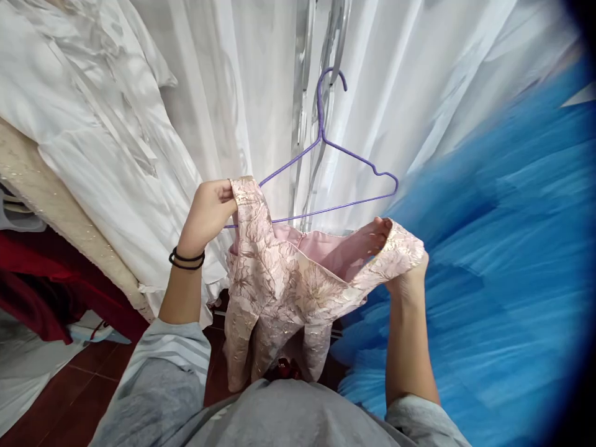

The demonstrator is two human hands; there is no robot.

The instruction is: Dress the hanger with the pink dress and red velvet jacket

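Note:
A pink dress (pixel 298 279) with a gold floral pattern is stretched between my two hands, its neckline spread and the pink lining showing. My left hand (pixel 212 208) is closed on the dress's left shoulder, which lies over one end of a purple hanger (pixel 321 140). The hanger's right arm stands bare, apart from the dress, and its hook is up by a metal rod. My right hand (pixel 407 267) is closed inside the right shoulder opening, with fingertips showing at its upper edge. Below, the dress hangs in folds in front of my body.
White garments (pixel 116 143) hang at the left, beside a cream sparkling cloth (pixel 69 211) and dark red fabric (pixel 56 279). Blue tulle (pixel 488 261) fills the right side. White curtains (pixel 382 74) hang behind the hanger. The tiled floor (pixel 79 391) is dark red.

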